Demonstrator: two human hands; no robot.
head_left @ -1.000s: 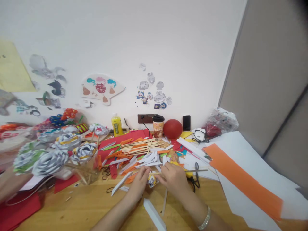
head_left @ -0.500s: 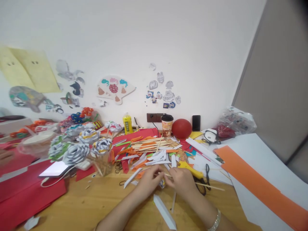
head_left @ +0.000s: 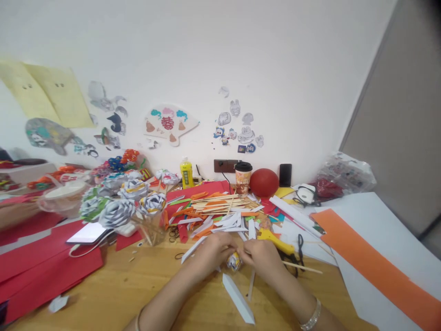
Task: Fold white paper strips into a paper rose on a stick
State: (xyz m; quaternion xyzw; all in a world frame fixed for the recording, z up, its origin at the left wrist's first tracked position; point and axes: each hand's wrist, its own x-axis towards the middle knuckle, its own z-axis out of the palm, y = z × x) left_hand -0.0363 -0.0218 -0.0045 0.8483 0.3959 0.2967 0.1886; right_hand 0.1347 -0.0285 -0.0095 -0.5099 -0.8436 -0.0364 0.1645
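Observation:
Between my two hands is a small paper rose [head_left: 234, 261] in white with yellow and dark bits, seen partly below the fingers. My left hand [head_left: 214, 252] is closed, its fingertips pinching at the rose's upper left edge. Closed too, my right hand [head_left: 264, 255] has a thin wooden stick [head_left: 305, 267] sticking out to its right; the stick's other end is hidden by the fingers. A folded white paper strip [head_left: 238, 299] lies on the table just below the rose. A yellow glue gun [head_left: 275, 241] rests behind my right hand.
Paper strips [head_left: 229, 223] and wooden sticks [head_left: 217, 203] are heaped beyond my hands. Finished paper roses [head_left: 117, 212] stand left in a clear container. A cup [head_left: 243, 178], red balloon [head_left: 264, 182] and orange paper [head_left: 365, 257] lie right. Another person's arm [head_left: 17, 215] is far left.
My fingertips have drawn slightly apart, and more of the paper rose shows between them. The view has shifted a little to the left. Another person's arm reaches further in at the left.

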